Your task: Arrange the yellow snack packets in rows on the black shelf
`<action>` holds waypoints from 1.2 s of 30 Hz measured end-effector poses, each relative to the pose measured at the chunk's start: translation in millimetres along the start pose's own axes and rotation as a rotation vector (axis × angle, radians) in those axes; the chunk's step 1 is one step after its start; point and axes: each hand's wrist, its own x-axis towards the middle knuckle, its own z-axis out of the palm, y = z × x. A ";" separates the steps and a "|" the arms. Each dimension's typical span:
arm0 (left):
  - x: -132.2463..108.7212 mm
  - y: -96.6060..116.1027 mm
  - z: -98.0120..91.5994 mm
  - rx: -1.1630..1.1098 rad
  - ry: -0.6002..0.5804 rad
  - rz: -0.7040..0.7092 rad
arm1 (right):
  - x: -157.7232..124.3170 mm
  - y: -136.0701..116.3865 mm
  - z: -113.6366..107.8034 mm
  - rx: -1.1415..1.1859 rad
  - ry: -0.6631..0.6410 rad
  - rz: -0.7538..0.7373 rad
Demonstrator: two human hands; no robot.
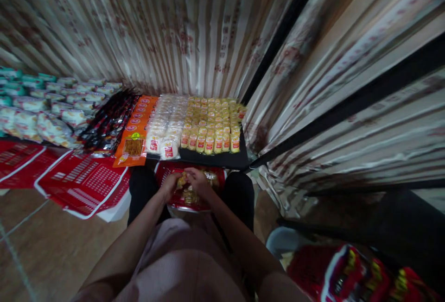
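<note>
Between my knees sits a red basket [163, 168] with several small yellow-wrapped snack packs [189, 196] in it. My left hand [169, 185] is closed at one yellow snack pack [181, 180] above the basket. Close beside it, my right hand [197, 180] has its fingers bent in toward the same pack; its fingertips are small and dim here. On the black table [208, 157] just ahead stand rows of similar yellow snack packs [212, 126]. To their left lie rows of white-wrapped packs [168, 126].
Further left on the table are an orange snack bag [135, 130], dark shiny packets [107, 121] and white and green packs [38, 98]. Red baskets [86, 181] stand below at left. A striped curtain [194, 28] closes the back. Red packages [361, 274] lie low at right.
</note>
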 end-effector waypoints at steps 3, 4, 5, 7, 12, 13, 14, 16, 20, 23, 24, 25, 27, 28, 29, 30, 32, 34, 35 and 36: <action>-15.4 11.7 -1.6 0.044 -0.093 0.068 | -6.0 -12.6 -16.1 -0.244 -0.081 -0.157; -20.3 15.9 -1.6 0.074 -0.129 0.103 | -7.8 -17.0 -21.0 -0.318 -0.127 -0.194; -24.6 20.1 -1.3 0.108 -0.161 0.137 | -9.6 -21.3 -25.3 -0.381 -0.171 -0.229; -30.7 27.7 0.2 0.185 -0.196 0.193 | -12.3 -29.3 -32.2 -0.480 -0.216 -0.304; -29.4 43.9 8.4 0.368 -0.235 0.290 | -14.7 -46.5 -44.3 -0.662 -0.202 -0.498; -28.7 47.6 11.2 0.406 -0.253 0.322 | -14.8 -49.8 -46.8 -0.681 -0.179 -0.510; -28.8 51.7 14.6 0.450 -0.269 0.362 | -14.8 -53.0 -49.4 -0.688 -0.140 -0.512; -31.9 60.9 23.4 0.547 -0.293 0.473 | -14.6 -59.6 -54.9 -0.671 -0.033 -0.510; -45.2 80.9 49.2 0.761 -0.276 0.744 | -11.0 -73.3 -67.0 -0.612 0.180 -0.523; -51.3 95.1 73.3 0.907 -0.186 0.857 | -4.1 -82.1 -77.6 -0.608 0.316 -0.516; -51.5 99.8 81.8 0.945 -0.149 0.878 | -0.7 -84.4 -81.6 -0.610 0.359 -0.516; -50.7 104.6 90.5 0.977 -0.115 0.895 | 3.1 -86.3 -86.0 -0.611 0.400 -0.518; -46.7 114.7 108.0 1.030 -0.074 0.930 | 12.0 -88.9 -95.5 -0.607 0.474 -0.519; -44.0 120.1 116.8 1.048 -0.077 0.953 | 16.9 -89.6 -100.6 -0.599 0.510 -0.518; -41.3 125.6 125.7 1.057 -0.098 0.982 | 22.1 -90.0 -105.9 -0.588 0.550 -0.519; -38.7 131.2 134.7 1.058 -0.129 1.015 | 27.5 -90.1 -111.2 -0.577 0.588 -0.523; -34.7 142.5 153.2 1.054 -0.179 1.082 | 38.2 -89.6 -121.4 -0.556 0.668 -0.540; -31.2 153.5 172.2 1.066 -0.210 1.116 | 48.6 -88.7 -131.2 -0.532 0.747 -0.552; -29.1 158.6 181.7 1.081 -0.222 1.121 | 53.7 -88.3 -136.0 -0.516 0.783 -0.550; -26.4 163.5 191.2 1.100 -0.231 1.124 | 58.6 -88.0 -140.9 -0.499 0.816 -0.542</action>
